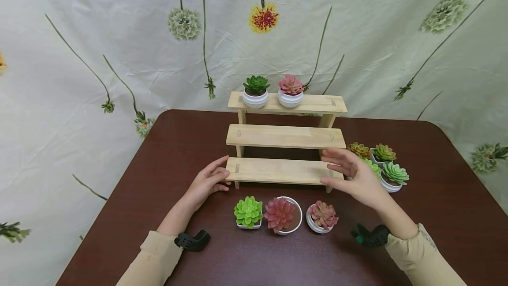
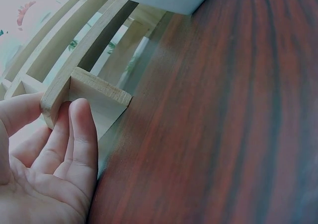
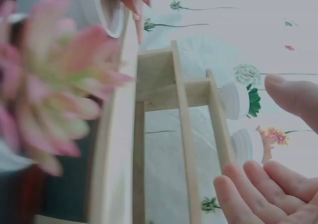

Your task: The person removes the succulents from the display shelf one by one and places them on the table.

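A three-tier wooden plant stand stands on the table. My left hand holds the left end of its lowest board, thumb above and fingers beneath in the left wrist view. My right hand hovers by the right end, fingers spread and nothing held. On the top board sit a dark green succulent and a pink succulent in white pots. In front of the stand are a bright green succulent, a dark red succulent and a dusty-pink succulent, also in white pots.
Several more potted succulents cluster to the right of the stand, partly hidden by my right hand. A pale flower-printed cloth hangs behind the dark brown table. Black bands circle both wrists.
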